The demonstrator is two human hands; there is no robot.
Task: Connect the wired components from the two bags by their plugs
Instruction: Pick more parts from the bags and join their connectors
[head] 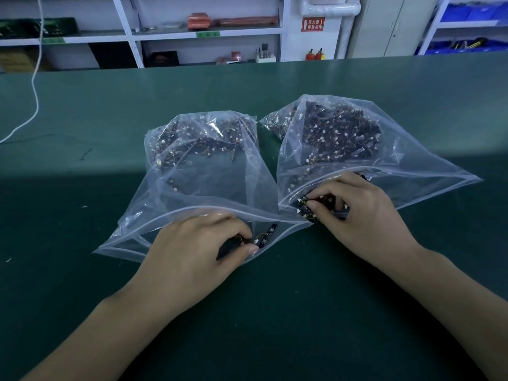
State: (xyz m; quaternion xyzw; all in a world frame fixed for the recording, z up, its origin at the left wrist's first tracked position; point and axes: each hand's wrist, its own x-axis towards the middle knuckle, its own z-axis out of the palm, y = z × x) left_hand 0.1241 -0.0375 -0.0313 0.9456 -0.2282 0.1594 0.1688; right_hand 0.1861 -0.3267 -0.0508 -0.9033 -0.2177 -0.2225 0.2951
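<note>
A green counter (82, 270) carries two clear zip bags side by side, mouths toward the person. The left bag (192, 182) and the right bag (412, 171) each hold a heap of small black wired components with white plugs. The left hand (192, 251), at its bag's mouth, pinches a black component (233, 244). The right hand (357, 213) curls its fingers round a small cluster of components (308, 207) at the right bag's mouth. How the plugs sit under the fingers is hard to make out.

Two clear glossy plastic bags, left bag (198, 171) crinkled, right bag (384, 166) shiny, dark matt wired parts (341, 133) inside, smooth matt green table mat (247, 312)
</note>
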